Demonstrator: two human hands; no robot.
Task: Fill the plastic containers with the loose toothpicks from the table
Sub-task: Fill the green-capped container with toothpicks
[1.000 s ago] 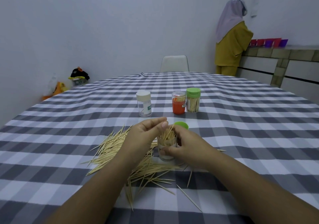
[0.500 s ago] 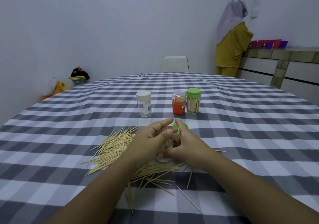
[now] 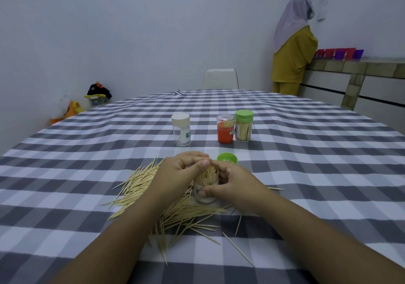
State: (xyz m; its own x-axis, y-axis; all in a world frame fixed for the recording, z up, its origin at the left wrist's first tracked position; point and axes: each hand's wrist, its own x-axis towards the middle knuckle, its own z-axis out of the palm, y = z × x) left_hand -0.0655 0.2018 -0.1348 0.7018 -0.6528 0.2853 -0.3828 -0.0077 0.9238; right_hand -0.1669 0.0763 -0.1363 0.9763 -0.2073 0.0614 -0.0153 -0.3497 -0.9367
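While loose toothpicks [image 3: 140, 183] sprawl over the checked tablecloth [image 3: 306, 174] at left, the left hand [image 3: 182, 172] curls its fingers on a bunch of toothpicks standing in the clear container [image 3: 206, 187]; the right hand [image 3: 236, 185] grips that container's side. Green lid [image 3: 227, 158] just behind. Farther back: white-capped jar [image 3: 181, 129], orange jar [image 3: 225, 128], green-capped jar [image 3: 244, 125] touching it.

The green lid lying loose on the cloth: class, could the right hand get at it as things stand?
Probably yes. The green lid lies just beyond the right hand with only bare tablecloth between them. But that hand grips the open container, so it would have to let go first.
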